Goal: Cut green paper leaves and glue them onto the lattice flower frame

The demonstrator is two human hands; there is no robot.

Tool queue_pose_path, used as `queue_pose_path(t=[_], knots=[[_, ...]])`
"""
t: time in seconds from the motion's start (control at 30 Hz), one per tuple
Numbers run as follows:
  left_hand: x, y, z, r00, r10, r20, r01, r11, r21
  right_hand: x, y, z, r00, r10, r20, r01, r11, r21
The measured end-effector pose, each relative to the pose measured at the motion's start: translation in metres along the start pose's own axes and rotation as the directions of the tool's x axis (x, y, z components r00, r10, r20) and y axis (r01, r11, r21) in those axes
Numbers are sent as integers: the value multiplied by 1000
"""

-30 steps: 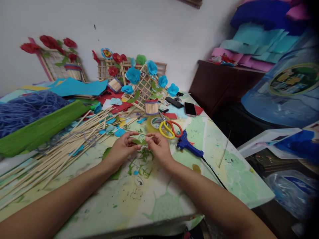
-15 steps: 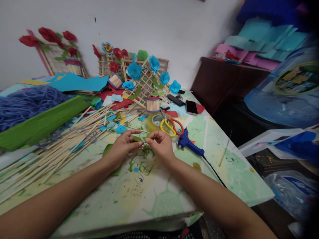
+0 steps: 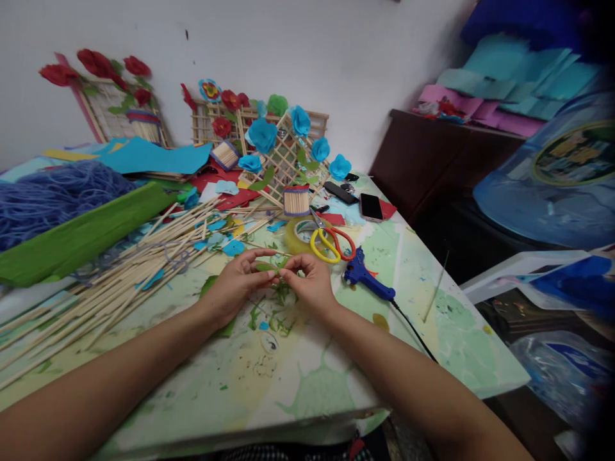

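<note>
Between my two hands is a small green paper leaf (image 3: 266, 266). My left hand (image 3: 240, 282) pinches it between thumb and fingers. Thumb and forefinger of my right hand (image 3: 309, 283) close on the leaf's other end, so the fingertips of both hands nearly meet. Green paper scraps (image 3: 273, 317) lie on the table beneath them. Part of a larger green paper piece (image 3: 225, 330) shows under my left wrist. Just beyond my right hand are yellow-and-red-handled scissors (image 3: 331, 244), leaning against a roll of clear tape (image 3: 298, 237).
A blue glue gun (image 3: 368, 275) with a black cord lies to the right. Thin wooden sticks (image 3: 129, 269), green crepe paper (image 3: 86, 234) and purple yarn (image 3: 62, 195) spread over the left. Stick lattices (image 3: 283, 163) with paper flowers stand behind, near a phone (image 3: 371, 207).
The leaf between my fingers has turned slightly and shows more of its green surface near the right fingertips. Both hands stay in nearly the same place; the view has shifted a little.
</note>
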State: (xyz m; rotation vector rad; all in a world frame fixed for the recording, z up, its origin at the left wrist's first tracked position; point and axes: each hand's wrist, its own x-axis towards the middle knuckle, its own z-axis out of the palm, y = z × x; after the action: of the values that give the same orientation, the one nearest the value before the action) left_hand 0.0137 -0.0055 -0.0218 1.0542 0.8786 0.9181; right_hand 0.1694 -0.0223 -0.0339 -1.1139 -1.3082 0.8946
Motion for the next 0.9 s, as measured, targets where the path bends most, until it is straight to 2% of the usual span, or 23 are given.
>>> queue_pose_path(t=[0.27, 0.47, 0.83, 0.9], knots=[[-1, 4, 2, 999, 37, -16, -35, 993, 111, 1, -1, 0, 1000, -3, 8, 4, 998, -56], [-3, 7, 5, 999, 29, -45, -23, 992, 123, -1, 0, 0, 999, -43, 13, 45, 988, -147], [-1, 3, 3, 998, 53, -17, -49, 986, 160, -1, 1, 1, 999, -15, 28, 20, 985, -169], [-1, 3, 3, 998, 60, -29, -54, 986, 159, -2, 0, 0, 999, -42, -9, 41, 988, -151]])
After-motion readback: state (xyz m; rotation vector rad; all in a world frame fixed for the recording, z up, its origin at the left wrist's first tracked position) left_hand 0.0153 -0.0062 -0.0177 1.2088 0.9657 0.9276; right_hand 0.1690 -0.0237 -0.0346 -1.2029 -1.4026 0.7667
